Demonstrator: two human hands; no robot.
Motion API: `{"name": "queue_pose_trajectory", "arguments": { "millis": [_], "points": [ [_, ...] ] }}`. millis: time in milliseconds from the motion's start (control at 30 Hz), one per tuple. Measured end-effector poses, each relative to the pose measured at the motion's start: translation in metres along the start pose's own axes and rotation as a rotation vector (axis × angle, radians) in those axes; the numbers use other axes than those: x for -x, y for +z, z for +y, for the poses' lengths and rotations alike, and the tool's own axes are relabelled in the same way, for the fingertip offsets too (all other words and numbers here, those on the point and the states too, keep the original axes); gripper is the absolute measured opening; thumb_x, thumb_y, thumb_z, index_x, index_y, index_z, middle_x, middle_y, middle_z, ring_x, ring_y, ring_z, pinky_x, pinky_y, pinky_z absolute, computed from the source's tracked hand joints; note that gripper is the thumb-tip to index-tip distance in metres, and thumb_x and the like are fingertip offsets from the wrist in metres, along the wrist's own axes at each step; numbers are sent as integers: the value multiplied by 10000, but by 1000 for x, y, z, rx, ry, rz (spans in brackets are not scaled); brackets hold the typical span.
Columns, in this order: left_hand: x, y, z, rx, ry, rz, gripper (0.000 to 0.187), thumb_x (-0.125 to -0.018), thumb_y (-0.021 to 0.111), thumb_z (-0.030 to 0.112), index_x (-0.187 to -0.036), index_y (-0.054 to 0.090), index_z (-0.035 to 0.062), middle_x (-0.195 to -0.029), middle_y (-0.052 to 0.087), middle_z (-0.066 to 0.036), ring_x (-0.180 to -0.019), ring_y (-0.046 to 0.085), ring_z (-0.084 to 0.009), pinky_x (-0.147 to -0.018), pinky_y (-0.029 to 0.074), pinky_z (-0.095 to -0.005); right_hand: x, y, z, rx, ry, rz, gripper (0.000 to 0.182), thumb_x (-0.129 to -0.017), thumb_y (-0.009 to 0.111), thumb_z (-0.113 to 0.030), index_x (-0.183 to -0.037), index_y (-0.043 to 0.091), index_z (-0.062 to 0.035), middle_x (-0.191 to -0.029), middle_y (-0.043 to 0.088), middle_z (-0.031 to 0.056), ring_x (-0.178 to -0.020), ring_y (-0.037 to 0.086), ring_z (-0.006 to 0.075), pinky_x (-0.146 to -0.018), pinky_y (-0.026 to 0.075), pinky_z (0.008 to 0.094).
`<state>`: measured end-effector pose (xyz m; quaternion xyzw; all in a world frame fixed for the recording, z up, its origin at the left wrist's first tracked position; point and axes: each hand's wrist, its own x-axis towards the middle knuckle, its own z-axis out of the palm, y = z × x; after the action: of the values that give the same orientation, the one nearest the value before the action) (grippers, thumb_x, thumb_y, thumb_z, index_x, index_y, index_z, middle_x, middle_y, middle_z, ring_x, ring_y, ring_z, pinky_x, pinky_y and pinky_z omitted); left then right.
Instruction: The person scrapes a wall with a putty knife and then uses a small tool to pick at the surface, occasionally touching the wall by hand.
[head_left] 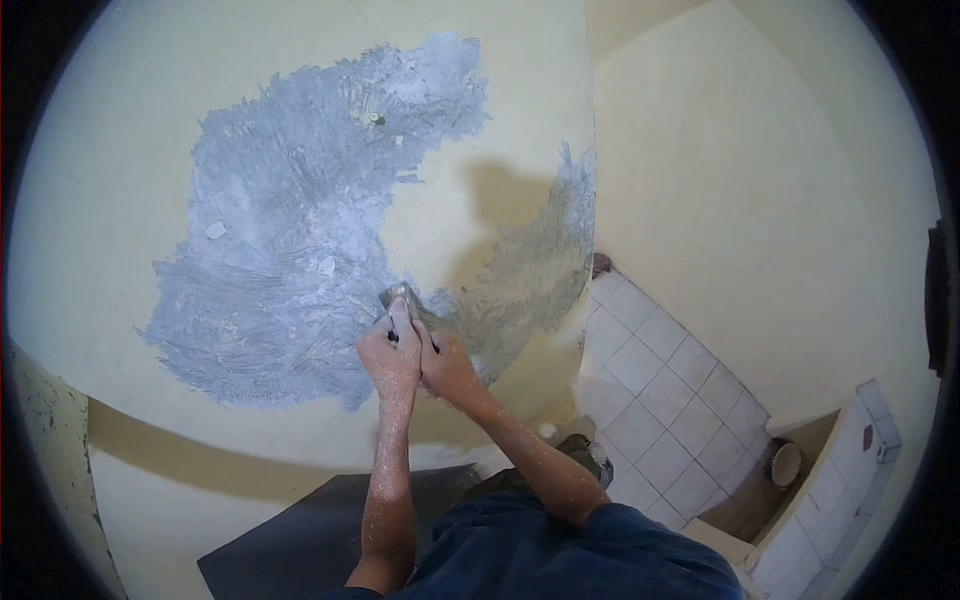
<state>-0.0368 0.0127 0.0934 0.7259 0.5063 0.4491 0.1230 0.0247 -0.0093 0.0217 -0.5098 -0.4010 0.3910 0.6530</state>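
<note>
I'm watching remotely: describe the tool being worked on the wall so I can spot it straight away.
Start at the big grey scraped patch on the yellow wall. Follow its lower right edge down to where the left hand and right hand meet. The scraper is the small grey metal blade poking up from their grip against the wall, the only metal thing there.

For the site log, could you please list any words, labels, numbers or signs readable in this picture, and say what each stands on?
None can be read.
The wall with its scraped grey patch bears no writing.
The scraper, held by the left hand and the right hand, shows no brand or mark.
The floor tiles and the dark sheet are plain.
</note>
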Motion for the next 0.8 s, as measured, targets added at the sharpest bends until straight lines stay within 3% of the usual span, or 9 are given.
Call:
{"name": "queue_pose_trajectory", "arguments": {
  "millis": [67,167,267,367,467,567,667,767,800],
  "points": [
    [-6,-2,14,66,36,31,467,-980,550,261,-645,566,-64,-471,430,-122,-455,381,-126,-461,331,-357,4,-20,-56,-79,217,-136,624,-1024,431,-374,-631,595,83,-456,511,152,-384,543,229,-427,444,404],
    [-3,-1,13,83,35,49,473,-979,550,256,-634,562,-67,-465,416,-127,-447,366,-133,-456,315,-366,4,-7,-24,-54,38,-3,634,-1033,433,-409,-554,535,-5,-413,448,51,-312,438,148,-309,327,318],
    [-14,-4,19,37,55,49,475,-979,551,254,-634,568,-71,-462,413,-134,-442,361,-139,-453,306,-374,-2,-15,-53,-60,190,-101,647,-1034,424,-425,-532,503,-25,-414,442,42,-298,421,136,-286,293,310],
    [-19,-4,25,44,67,57,477,-976,554,253,-632,565,-76,-458,407,-130,-441,359,-140,-453,305,-378,-6,-14,-56,-141,59,-60,646,-1034,423,-427,-539,511,-21,-412,438,42,-293,409,137,-284,294,320],
    [-3,-2,9,49,36,72,484,-974,559,259,-628,557,-79,-453,398,-122,-442,352,-141,-454,302,-381,10,-9,-44,-105,68,-52,640,-1034,422,-433,-551,516,-23,-413,430,35,-289,393,138,-285,293,320],
    [-7,-8,17,54,3,57,491,-972,566,268,-626,555,-81,-452,396,-118,-443,353,-138,-455,304,-385,7,-12,-60,-101,248,-125,633,-1033,427,-432,-565,524,-18,-419,435,35,-303,404,137,-301,312,315],
    [-12,-5,17,70,-5,66,498,-970,571,276,-625,554,-84,-453,399,-119,-446,356,-131,-457,306,-384,1,-14,-52,-131,118,-119,633,-1030,434,-434,-563,519,-17,-423,441,35,-322,427,135,-317,330,308],
    [1,-1,4,77,-16,84,507,-969,571,278,-620,543,-88,-452,393,-115,-452,345,-123,-458,300,-378,9,-13,-39,-37,-13,-108,617,-1043,389,-339,-623,575,74,-429,490,115,-358,512,203,-397,421,375],
    [1,-2,6,81,-21,94,509,-969,571,279,-618,538,-89,-451,389,-112,-454,340,-121,-458,296,-376,5,-13,-42,-57,16,-113,617,-1042,397,-355,-610,567,52,-428,475,89,-352,490,181,-377,395,355]
  ]
}}
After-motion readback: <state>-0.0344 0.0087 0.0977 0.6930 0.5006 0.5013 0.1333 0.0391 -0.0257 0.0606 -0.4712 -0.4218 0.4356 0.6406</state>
